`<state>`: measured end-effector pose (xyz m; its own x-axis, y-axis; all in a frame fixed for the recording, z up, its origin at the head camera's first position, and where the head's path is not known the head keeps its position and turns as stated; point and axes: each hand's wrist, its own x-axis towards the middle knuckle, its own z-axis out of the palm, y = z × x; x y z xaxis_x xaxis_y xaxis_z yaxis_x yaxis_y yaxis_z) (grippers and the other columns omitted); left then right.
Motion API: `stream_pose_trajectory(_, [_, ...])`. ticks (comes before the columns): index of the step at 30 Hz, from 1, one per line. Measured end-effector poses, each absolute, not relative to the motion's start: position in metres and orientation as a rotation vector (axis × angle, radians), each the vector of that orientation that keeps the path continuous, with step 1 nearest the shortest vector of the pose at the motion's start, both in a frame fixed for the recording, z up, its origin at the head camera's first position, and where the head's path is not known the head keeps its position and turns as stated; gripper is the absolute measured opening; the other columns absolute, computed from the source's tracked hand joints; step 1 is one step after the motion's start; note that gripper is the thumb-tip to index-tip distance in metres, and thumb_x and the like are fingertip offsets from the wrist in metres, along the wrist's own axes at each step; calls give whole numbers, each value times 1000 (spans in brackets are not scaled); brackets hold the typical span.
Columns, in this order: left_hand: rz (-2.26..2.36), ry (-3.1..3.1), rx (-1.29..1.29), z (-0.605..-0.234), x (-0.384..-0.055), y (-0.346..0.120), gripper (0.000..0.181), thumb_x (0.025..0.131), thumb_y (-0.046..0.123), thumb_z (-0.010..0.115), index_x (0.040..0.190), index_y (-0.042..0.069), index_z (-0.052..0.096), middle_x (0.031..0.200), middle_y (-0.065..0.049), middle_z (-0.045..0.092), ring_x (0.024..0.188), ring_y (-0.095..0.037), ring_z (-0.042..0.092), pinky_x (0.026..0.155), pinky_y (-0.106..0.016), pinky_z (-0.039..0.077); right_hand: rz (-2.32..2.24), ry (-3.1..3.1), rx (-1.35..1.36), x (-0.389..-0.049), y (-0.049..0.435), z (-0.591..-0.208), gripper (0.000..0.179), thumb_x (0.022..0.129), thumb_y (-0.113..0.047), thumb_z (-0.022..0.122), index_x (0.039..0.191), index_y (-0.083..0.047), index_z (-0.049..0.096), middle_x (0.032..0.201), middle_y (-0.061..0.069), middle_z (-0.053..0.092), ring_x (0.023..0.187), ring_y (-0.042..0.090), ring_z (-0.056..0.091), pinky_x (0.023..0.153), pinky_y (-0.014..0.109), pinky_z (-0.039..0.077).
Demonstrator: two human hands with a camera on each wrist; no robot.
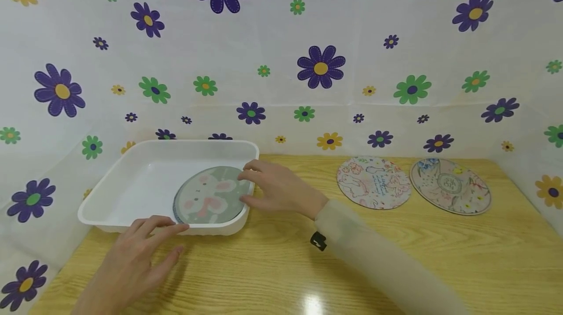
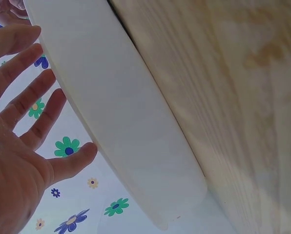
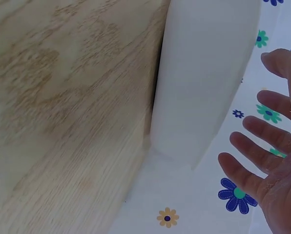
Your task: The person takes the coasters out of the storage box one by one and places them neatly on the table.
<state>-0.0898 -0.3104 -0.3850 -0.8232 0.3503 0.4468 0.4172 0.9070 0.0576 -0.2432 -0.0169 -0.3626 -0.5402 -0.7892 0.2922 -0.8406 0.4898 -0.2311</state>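
Note:
A grey-green round mouse pad (image 1: pixel 206 197) with a white rabbit print lies in the right part of a white plastic tray (image 1: pixel 132 147). A sliver of dark patterned edge shows under its left side. My left hand (image 1: pixel 138 251) is at the tray's front rim, fingertips on the rim near the pad and thumb apart below. Over the right rim reaches my right hand (image 1: pixel 281 188), its fingertips by the pad's right edge. Both wrist views show spread, loosely bent fingers beside the tray's outer wall (image 2: pixel 111 107), with nothing gripped.
Two more round mouse pads lie flat on the wooden table (image 1: pixel 281 266) to the right: a pink-printed pad (image 1: pixel 374 183) and a floral pad (image 1: pixel 450 185). A flower-patterned cloth (image 1: pixel 272 36) hangs behind the table and along both sides.

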Motion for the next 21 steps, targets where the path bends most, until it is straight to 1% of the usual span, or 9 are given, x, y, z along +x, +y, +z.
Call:
stream_pose_trajectory(7, [-215, -2582, -579, -386, -91, -311, 45, 73, 20, 88, 115, 25, 75, 107, 2, 68, 94, -21, 63, 77, -48, 55, 516, -2533, 1424, -253, -31, -371, 43, 99, -40, 65, 132, -14, 66, 135, 6, 63, 118, 19, 63, 101, 32, 53])
stream_pose_trajectory(12, [-215, -2603, -566, -386, -91, -310, 44, 74, 21, 88, 115, 26, 75, 107, 2, 68, 95, -22, 63, 77, -48, 56, 512, -2523, 1426, -259, -38, -377, 42, 98, -40, 65, 131, -13, 67, 135, 7, 64, 118, 21, 64, 100, 34, 54])
stream_pose_trajectory(18, [-214, -2597, -563, -386, -91, -310, 43, 74, 21, 89, 114, 26, 75, 106, 2, 68, 94, -22, 63, 77, -48, 56, 485, -2567, 1427, -263, -45, -380, 40, 99, -40, 63, 130, -15, 67, 138, 5, 62, 125, 21, 60, 105, 34, 52])
stream_pose_trajectory(21, [-216, -2602, -564, -387, -91, -311, 43, 74, 21, 89, 114, 26, 75, 106, 2, 68, 95, -22, 63, 77, -48, 56, 486, -2591, 1442, -264, -50, -380, 38, 100, -38, 63, 129, -14, 68, 137, 4, 63, 126, 21, 59, 105, 34, 52])
